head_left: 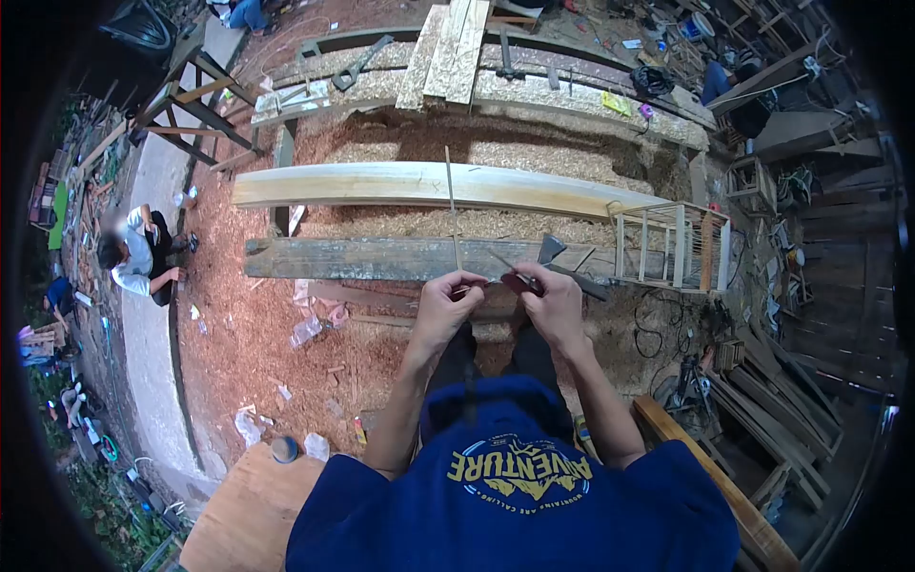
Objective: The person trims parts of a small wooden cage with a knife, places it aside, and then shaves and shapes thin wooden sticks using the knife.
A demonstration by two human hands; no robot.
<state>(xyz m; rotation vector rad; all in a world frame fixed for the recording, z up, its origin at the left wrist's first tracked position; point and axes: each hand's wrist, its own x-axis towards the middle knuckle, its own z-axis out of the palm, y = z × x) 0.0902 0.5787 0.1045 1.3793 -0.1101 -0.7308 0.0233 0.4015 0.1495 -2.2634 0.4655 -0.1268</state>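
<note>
My left hand [446, 310] is closed in a pinch near a thin wooden strip [452, 205], which reaches away from the fingers across both beams. My right hand [555, 303] is closed, with a small dark reddish thing [519, 283] at its fingertips. A slim pointed piece [501, 260] juts out beside that thing; its kind is unclear. Both hands are close together over the near edge of a weathered grey plank [353, 258]. Just beyond my right hand, a hatchet [553, 249] rests on this plank, its handle partly behind the fingers.
A pale beam [343, 183] runs behind the plank. At the right stands a slatted wooden frame [679, 243]. The far bench [553, 97] carries boards [457, 52], a handsaw [360, 65] and a hammer [506, 57]. A person [141, 253] sits at the left.
</note>
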